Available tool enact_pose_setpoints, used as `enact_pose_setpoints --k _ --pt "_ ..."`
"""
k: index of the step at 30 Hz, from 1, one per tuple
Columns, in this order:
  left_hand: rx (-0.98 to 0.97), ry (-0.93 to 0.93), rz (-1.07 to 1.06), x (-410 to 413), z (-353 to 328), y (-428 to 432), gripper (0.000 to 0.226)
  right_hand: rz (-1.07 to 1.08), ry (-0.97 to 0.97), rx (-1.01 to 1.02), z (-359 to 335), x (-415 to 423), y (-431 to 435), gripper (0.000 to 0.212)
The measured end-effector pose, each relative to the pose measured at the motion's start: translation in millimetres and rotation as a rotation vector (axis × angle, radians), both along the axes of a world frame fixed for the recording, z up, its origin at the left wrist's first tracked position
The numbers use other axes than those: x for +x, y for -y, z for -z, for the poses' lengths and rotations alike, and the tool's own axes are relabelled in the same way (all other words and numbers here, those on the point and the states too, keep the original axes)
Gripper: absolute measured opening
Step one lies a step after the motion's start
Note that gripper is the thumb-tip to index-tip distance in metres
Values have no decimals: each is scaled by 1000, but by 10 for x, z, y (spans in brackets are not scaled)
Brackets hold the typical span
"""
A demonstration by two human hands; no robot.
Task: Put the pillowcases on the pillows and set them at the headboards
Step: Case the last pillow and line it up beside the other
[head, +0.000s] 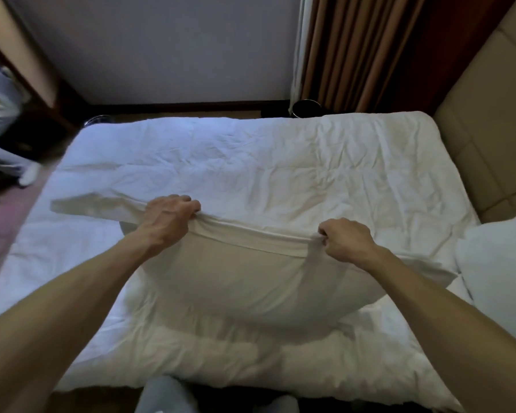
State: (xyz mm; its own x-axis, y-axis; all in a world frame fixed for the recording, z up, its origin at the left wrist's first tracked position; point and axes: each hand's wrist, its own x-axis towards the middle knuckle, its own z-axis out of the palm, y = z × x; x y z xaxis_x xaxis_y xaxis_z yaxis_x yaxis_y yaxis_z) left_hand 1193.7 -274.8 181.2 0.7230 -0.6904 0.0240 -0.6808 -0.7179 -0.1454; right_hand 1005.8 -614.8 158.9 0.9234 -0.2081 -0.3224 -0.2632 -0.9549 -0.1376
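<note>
A cream pillowcase [251, 281] with a pillow bulging inside it is held above the near half of the white bed [251, 162]. My left hand [170, 219] grips the pillowcase's open hem at the left, fingers curled over the edge. My right hand [346, 239] pinches the same hem at the right. A loose flap of the case [96, 208] trails out to the left. A second white pillow [501, 272] lies at the right, by the beige padded headboard [486, 135].
The bed's duvet is wrinkled. Behind the bed stand a pale wall [161, 46], brown curtains [355, 52] and a dark round bin [306, 108]. White bedding or bags [0, 135] are heaped on the floor at far left.
</note>
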Motion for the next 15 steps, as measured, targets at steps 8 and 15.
enact_pose_setpoints --k 8,15 --pt "-55 85 46 -98 -512 553 22 31 63 -26 -310 -118 490 12" --pt "-160 119 94 111 -813 1066 23 87 140 -93 -692 -121 874 13"
